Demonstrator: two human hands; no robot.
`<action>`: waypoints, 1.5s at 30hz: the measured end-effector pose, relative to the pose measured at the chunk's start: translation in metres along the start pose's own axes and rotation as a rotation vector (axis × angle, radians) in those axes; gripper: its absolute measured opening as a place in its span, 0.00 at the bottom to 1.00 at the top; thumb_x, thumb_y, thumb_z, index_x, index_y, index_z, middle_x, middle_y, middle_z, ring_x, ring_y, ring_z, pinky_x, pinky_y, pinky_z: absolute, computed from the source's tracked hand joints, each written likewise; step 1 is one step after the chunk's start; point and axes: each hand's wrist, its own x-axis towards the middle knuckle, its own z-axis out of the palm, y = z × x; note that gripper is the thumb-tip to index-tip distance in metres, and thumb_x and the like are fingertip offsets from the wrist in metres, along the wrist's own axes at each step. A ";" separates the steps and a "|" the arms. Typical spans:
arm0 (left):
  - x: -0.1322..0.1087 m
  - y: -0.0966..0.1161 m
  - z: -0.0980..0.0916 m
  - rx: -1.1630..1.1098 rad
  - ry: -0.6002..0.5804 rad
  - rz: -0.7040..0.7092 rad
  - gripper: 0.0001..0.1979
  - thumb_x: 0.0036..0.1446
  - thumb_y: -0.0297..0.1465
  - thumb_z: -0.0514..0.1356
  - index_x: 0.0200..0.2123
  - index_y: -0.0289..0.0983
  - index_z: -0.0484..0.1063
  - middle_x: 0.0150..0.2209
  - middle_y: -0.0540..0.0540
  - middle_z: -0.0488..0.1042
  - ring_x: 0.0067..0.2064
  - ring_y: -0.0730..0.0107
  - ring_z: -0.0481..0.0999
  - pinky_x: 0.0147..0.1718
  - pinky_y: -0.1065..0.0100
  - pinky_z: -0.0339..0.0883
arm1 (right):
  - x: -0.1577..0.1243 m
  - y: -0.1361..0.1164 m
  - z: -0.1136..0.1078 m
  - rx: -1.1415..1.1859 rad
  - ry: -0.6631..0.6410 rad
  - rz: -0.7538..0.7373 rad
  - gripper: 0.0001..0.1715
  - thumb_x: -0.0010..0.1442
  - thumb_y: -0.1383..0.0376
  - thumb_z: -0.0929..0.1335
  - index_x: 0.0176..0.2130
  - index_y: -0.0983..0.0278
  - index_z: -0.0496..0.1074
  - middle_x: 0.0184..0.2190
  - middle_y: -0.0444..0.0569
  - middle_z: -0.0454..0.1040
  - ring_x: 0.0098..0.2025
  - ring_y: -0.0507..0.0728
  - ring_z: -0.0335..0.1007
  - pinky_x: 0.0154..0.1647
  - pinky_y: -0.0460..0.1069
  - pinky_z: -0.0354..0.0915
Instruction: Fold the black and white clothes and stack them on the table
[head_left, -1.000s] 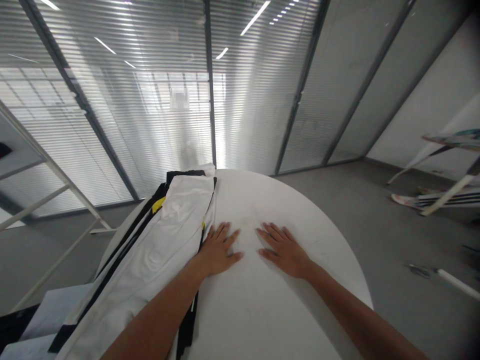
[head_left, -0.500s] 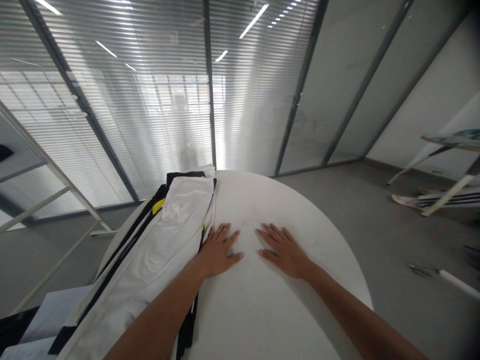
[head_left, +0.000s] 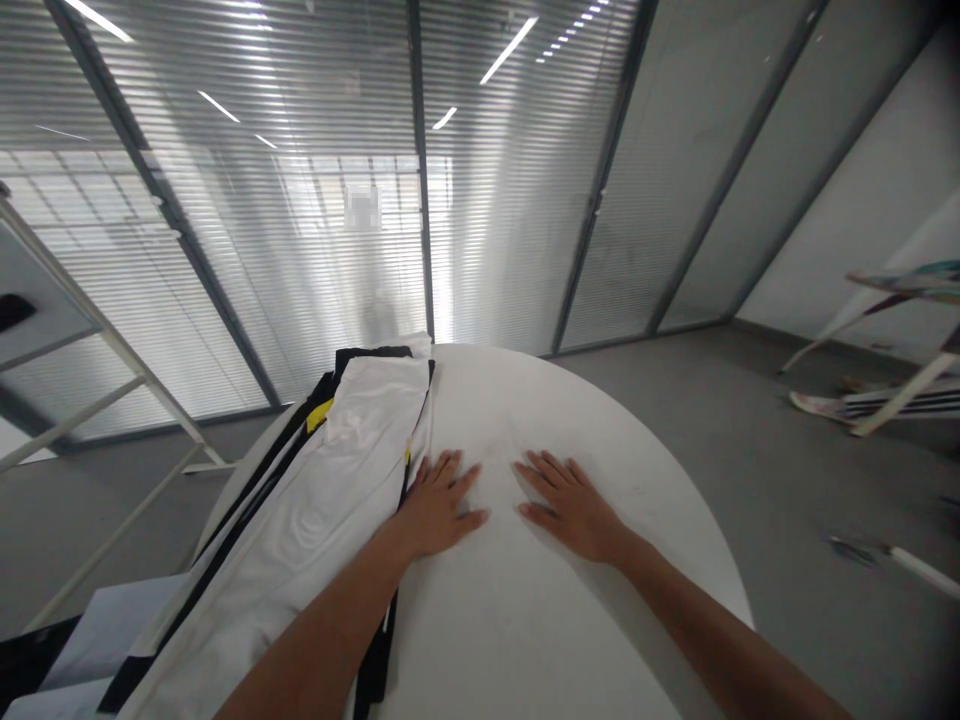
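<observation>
My left hand (head_left: 437, 508) lies palm down with fingers spread on a round white table (head_left: 525, 640), its outer edge against the border of a pile of cloth. That pile is white fabric (head_left: 315, 510) with black edging and small yellow patches (head_left: 319, 414), stretched lengthwise over the table's left side; whether it is garments I cannot tell. My left forearm crosses over it. My right hand (head_left: 574, 508) also rests flat on the bare tabletop, fingers apart, a short gap from the left. Neither hand holds anything.
A glass partition with blinds (head_left: 495, 230) rises behind the table. A white metal frame (head_left: 112, 345) stands at left. At right are a white-legged table (head_left: 896, 385) and striped items (head_left: 885, 403) on the grey floor. Pale sheets (head_left: 112, 625) lie at lower left.
The view has shifted very slightly. Both hands stay flat in the same places on the table, and the cloth has not moved.
</observation>
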 end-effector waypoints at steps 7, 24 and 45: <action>0.001 -0.001 0.001 0.001 0.001 0.000 0.40 0.59 0.59 0.39 0.68 0.46 0.44 0.70 0.42 0.38 0.70 0.55 0.34 0.65 0.47 0.30 | 0.000 0.001 0.000 0.002 0.000 -0.003 0.37 0.65 0.44 0.55 0.68 0.51 0.46 0.69 0.48 0.47 0.69 0.63 0.41 0.66 0.63 0.42; -0.001 0.000 -0.002 -0.020 -0.011 0.003 0.40 0.59 0.58 0.40 0.68 0.46 0.44 0.71 0.42 0.38 0.70 0.53 0.34 0.65 0.46 0.30 | -0.001 0.002 0.000 -0.001 -0.011 -0.004 0.37 0.65 0.44 0.55 0.68 0.50 0.47 0.69 0.48 0.47 0.69 0.63 0.41 0.65 0.64 0.44; -0.001 -0.001 -0.003 -0.040 -0.019 0.000 0.40 0.58 0.59 0.40 0.68 0.46 0.44 0.71 0.43 0.37 0.70 0.54 0.34 0.65 0.46 0.30 | -0.001 0.003 0.002 -0.017 0.005 -0.007 0.37 0.65 0.44 0.56 0.68 0.48 0.44 0.69 0.45 0.48 0.69 0.62 0.42 0.66 0.63 0.44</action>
